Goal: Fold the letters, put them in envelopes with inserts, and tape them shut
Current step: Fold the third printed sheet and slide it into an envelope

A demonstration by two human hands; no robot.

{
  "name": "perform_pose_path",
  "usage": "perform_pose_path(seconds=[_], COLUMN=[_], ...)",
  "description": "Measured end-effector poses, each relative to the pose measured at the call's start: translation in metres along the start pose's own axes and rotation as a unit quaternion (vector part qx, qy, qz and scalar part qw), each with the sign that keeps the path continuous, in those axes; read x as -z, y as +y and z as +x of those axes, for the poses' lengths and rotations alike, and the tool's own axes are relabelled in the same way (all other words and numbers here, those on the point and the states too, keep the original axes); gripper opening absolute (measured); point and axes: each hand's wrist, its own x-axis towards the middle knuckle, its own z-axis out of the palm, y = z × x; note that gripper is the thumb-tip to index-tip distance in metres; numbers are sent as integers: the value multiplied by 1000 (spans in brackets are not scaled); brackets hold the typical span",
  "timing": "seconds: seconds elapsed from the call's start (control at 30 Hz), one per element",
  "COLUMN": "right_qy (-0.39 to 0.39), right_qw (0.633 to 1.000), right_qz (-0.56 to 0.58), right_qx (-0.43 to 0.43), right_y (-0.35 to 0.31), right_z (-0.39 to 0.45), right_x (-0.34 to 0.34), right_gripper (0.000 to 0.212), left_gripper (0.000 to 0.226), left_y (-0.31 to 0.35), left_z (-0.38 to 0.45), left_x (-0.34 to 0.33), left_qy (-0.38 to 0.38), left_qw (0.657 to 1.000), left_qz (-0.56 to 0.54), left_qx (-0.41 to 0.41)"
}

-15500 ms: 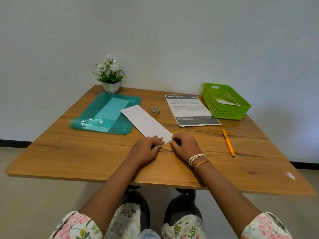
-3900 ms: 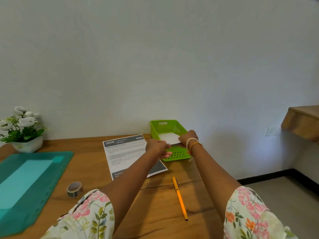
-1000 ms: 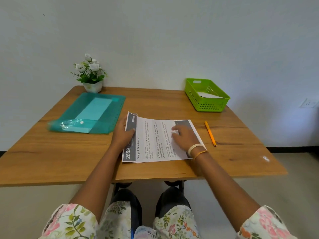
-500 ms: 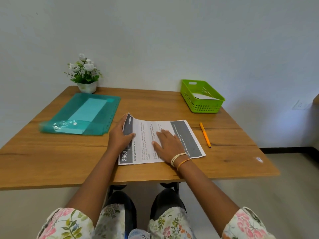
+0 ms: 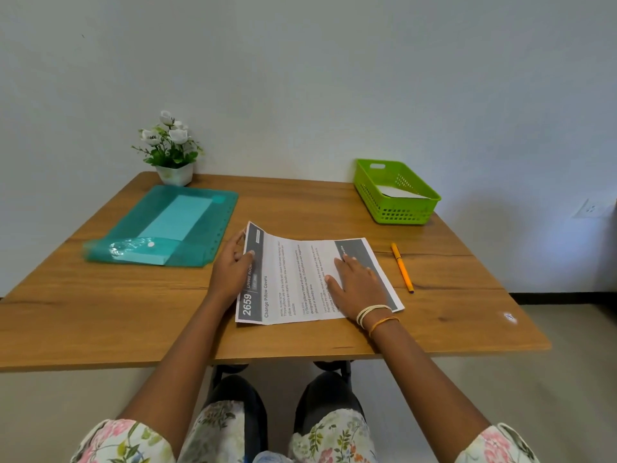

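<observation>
A printed letter (image 5: 293, 279) lies sideways on the wooden table (image 5: 100, 312), its dark header band at the left. My left hand (image 5: 230, 275) grips that left edge, thumb on top, and the edge curls up off the table. My right hand (image 5: 357, 285) lies flat with fingers spread on the letter's right part, fingertips on the grey band. A white envelope (image 5: 400, 192) lies in the green basket (image 5: 430, 195) at the back right. A teal folder (image 5: 213, 228) with pale paper inside lies at the left. No tape roll is in view.
An orange pen (image 5: 402, 267) lies right of the letter. A small pot of white flowers (image 5: 170, 152) stands at the back left against the wall. The table's front edge runs just below the letter, above my knees.
My right hand has slid rightward across the letter onto its grey band. My left hand keeps hold of the left edge, which stands a little higher off the table.
</observation>
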Motion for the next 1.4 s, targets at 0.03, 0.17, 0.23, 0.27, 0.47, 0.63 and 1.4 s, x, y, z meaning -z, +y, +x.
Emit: perform_pose_path(seconds=[0.03, 0.17, 0.23, 0.27, 0.47, 0.63, 1.4], right_qy=[0, -6, 5, 18, 2, -32, 2], right_qw=[1000, 1000, 1000, 1000, 989, 984, 990], right_qz=[0, 2, 5, 11, 78, 71, 108], right_qx=[0, -10, -14, -7, 129, 161, 93], right_y=[0, -4, -10, -15, -67, -82, -85], right_z=[0, 1, -1, -3, -15, -12, -25], right_x=[0, 2, 5, 6, 14, 5, 8], right_gripper=[59, 58, 57, 56, 50, 46, 53], left_gripper=[46, 30, 28, 30, 41, 39, 32], left_y=[0, 1, 3, 5, 5, 5, -5], left_z=[1, 2, 0, -3, -3, -3, -8], left_x=[1, 1, 1, 1, 1, -2, -15], left_qy=[0, -9, -23, -27, -23, -15, -103], left_qw=[1000, 996, 993, 991, 991, 997, 906], left_qz=[-22, -84, -116, -133, -129, -80, 365], left_qx=[10, 10, 12, 18, 24, 4, -185])
